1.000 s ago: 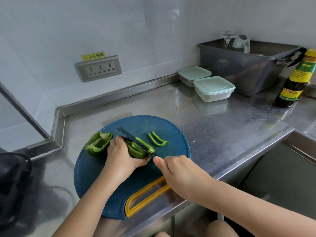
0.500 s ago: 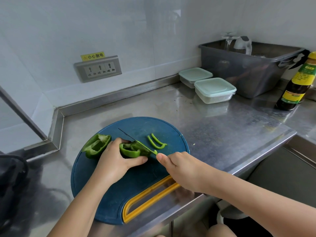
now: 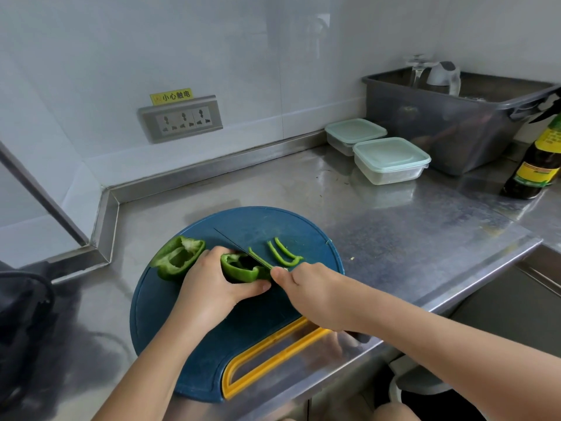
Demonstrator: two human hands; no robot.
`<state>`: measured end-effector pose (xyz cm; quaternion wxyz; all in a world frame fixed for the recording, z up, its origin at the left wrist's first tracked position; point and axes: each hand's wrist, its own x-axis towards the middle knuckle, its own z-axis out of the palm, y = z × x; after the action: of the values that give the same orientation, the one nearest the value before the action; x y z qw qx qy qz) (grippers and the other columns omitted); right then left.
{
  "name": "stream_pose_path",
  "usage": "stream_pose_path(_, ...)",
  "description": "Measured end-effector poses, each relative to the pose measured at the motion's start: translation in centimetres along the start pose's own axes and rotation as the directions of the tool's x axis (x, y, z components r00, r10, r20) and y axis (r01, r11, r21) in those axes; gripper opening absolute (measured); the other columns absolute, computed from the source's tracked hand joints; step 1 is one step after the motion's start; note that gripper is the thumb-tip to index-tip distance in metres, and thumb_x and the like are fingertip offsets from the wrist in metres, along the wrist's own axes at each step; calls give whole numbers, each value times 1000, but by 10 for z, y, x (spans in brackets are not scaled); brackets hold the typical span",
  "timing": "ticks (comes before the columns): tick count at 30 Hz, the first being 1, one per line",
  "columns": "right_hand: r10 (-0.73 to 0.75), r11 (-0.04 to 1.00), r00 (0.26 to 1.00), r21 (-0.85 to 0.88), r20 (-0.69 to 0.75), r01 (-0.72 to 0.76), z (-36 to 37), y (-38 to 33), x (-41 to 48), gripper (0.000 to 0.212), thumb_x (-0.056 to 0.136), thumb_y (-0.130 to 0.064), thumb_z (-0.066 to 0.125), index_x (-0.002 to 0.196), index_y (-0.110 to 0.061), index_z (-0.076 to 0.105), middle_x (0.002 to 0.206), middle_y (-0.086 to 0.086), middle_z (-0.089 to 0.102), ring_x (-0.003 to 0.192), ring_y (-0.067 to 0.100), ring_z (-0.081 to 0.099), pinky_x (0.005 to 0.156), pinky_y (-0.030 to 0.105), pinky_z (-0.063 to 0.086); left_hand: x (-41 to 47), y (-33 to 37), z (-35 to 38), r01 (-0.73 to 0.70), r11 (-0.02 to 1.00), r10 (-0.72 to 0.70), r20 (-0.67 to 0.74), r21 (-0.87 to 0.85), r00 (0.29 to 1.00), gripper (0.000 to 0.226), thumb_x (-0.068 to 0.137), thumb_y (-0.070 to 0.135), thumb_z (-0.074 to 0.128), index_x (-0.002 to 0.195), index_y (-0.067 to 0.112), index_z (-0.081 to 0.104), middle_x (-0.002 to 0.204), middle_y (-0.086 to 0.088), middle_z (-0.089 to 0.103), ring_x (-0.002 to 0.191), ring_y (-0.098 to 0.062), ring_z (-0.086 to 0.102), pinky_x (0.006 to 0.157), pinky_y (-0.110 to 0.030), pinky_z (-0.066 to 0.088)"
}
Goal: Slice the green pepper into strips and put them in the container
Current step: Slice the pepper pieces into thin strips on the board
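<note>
On the round blue cutting board point(image 3: 273, 220) lies a green pepper half point(image 3: 241, 268), and my left hand point(image 3: 212, 284) grips it from the left. My right hand point(image 3: 315, 293) holds a knife point(image 3: 233, 244) whose thin blade stands in the pepper's right edge. A fresh strip point(image 3: 258, 258) lies just right of the blade, and two more strips point(image 3: 283, 253) lie farther right. The other pepper half point(image 3: 177, 256) rests cut side up at the board's left. Two lidded clear containers point(image 3: 390, 161) stand at the back right of the counter.
A grey plastic tub point(image 3: 449, 117) with a glass and a kettle sits behind the containers. A dark sauce bottle point(image 3: 537, 165) stands at the far right. A wall socket point(image 3: 182, 118) is on the backsplash. The steel counter's edge point(image 3: 425, 302) runs along the front right.
The knife has come down through the pepper half and a new strip lies beside the blade. The view has shifted slightly; both hands keep their hold.
</note>
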<state>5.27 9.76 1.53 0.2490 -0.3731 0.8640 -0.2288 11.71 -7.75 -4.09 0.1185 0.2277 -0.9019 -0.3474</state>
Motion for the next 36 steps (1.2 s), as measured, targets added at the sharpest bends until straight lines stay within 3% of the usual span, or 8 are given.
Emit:
stream_pose_path(3, -8, 996, 1000, -89, -7, 8, 8, 3, 10, 46, 104, -38, 15, 73, -18, 42, 67, 1, 40, 70, 24, 48, 68, 37, 40, 1, -1, 2, -12, 1000, 12, -7, 19, 1000, 67, 41, 67, 79, 91, 26, 59, 87, 3, 64, 78, -9, 61, 60, -25, 44)
stream_pose_path(5, 8, 992, 1000, -128, -22, -10, 12, 5, 16, 40, 105, -29, 17, 105, -8, 51, 68, 2, 37, 74, 24, 48, 63, 34, 38, -2, 5, 2, -32, 997, 33, -11, 68, 999, 65, 47, 59, 83, 93, 24, 55, 89, 6, 58, 80, -9, 57, 58, -22, 38)
stream_pose_path(8, 38, 993, 998, -108, -44, -42, 15, 0, 16, 37, 104, -9, 22, 141, -5, 27, 68, 2, 31, 74, 24, 49, 46, 27, 33, -5, 14, 2, -52, 987, 56, -27, 150, 998, 64, 55, 45, 86, 101, 20, 49, 92, 9, 45, 86, -11, 49, 61, -20, 34)
stream_pose_path(16, 83, 990, 995, -111, -53, -89, 10, -13, 22, 37, 101, -4, 31, 138, -7, 31, 73, 8, 43, 63, 22, 50, 58, 34, 43, -8, 9, 4, -8, 998, 7, 19, 67, 1000, 56, 53, 55, 81, 89, 20, 55, 82, 1, 60, 71, -12, 56, 51, -23, 34)
stream_pose_path(19, 94, 995, 996, -19, 7, -94, 2, -8, 17, 29, 105, -20, 25, 113, -5, 48, 69, 7, 44, 55, 17, 45, 53, 26, 41, -2, 4, 1, -40, 999, 39, 54, 26, 998, 48, 50, 64, 75, 73, 25, 60, 68, 4, 61, 60, -11, 55, 48, -22, 33)
stream_pose_path(22, 213, 962, 977, 170, 21, -213, 1, -3, 12, 50, 101, -50, 24, 72, -13, 43, 62, 3, 42, 49, 14, 39, 47, 23, 33, -1, 3, -7, -40, 999, 40, 36, 5, 999, 60, 48, 66, 79, 88, 25, 62, 79, 6, 65, 74, -10, 62, 55, -22, 40)
stream_pose_path(25, 349, 819, 923, 427, 159, -383, -5, 4, 12, 54, 93, -64, 29, 75, -15, 42, 54, 0, 38, 38, 13, 33, 40, 20, 29, -5, 5, -13, 13, 1000, -11, 98, -21, 995, 75, 51, 55, 85, 110, 26, 50, 103, 9, 59, 93, -6, 58, 70, -21, 43)
stream_pose_path(36, 131, 887, 991, 451, -40, -99, 13, 7, -37, 54, 96, -58, 29, 70, -12, 38, 54, 2, 32, 43, 16, 29, 46, 25, 31, -11, 17, -6, -8, 999, 6, 32, 54, 999, 80, 58, 39, 88, 120, 17, 42, 121, -2, 46, 100, -11, 47, 85, -23, 39)
